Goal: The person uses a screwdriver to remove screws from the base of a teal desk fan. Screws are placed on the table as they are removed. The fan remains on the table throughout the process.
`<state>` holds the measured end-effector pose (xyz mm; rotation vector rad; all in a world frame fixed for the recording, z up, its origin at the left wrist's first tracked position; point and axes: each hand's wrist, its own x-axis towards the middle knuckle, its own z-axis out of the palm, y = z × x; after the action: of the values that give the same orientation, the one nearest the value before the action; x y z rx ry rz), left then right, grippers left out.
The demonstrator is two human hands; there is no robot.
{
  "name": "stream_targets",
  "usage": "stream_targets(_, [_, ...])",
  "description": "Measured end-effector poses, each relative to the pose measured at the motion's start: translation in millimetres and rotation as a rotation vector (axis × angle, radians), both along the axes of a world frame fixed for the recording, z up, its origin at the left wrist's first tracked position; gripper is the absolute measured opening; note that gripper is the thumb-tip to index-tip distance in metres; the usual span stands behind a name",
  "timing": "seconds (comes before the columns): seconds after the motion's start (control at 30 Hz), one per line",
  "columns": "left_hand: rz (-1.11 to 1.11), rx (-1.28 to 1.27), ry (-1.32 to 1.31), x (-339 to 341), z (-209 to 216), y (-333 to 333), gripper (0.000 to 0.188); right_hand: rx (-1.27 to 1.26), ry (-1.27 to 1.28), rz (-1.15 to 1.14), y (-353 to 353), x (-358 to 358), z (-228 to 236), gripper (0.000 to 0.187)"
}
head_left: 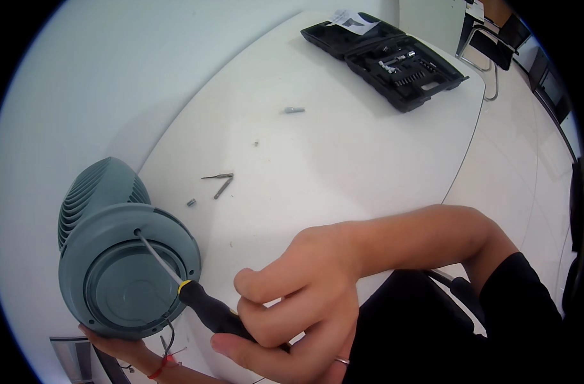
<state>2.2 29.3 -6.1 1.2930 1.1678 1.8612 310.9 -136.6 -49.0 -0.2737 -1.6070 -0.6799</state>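
A grey-green appliance (80,275) with a round base and a slatted housing stands tilted at the left, its underside toward me. Supporting the base's lower rim is my left hand (122,347); most of its fingers are hidden behind the base. My right hand (311,291) is closed round the black handle of a screwdriver (205,306) with a yellow collar. The screwdriver's thin shaft reaches up and left, its tip in a hole (137,232) near the upper edge of the base. A dark cord (171,336) hangs from the base beside my left wrist.
On the white table (343,160) lie a folding metal tool (223,182), a small metal socket (191,203), a grey piece (294,110) and a tiny part (256,143). An open black tool case (404,96) with a paper sheet (354,22) is at the far right. A chair (490,57) stands beyond.
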Motion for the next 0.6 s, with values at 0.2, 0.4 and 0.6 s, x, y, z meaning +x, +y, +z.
stream_targets(0.2, [0.026,0.005,0.079,0,-2,0,0.064,-0.169,-0.091,0.086,-9,8,4,0.036])
stream_targets(0.4, [0.050,0.108,0.173,-31,-17,18,0.063,0.106,0.193,0.002,12,-5,11,0.015])
stream_targets(0.6, [0.003,-0.003,-0.030,-12,-1,9,0.063,-0.021,0.108,-0.228,-2,24,16,0.010])
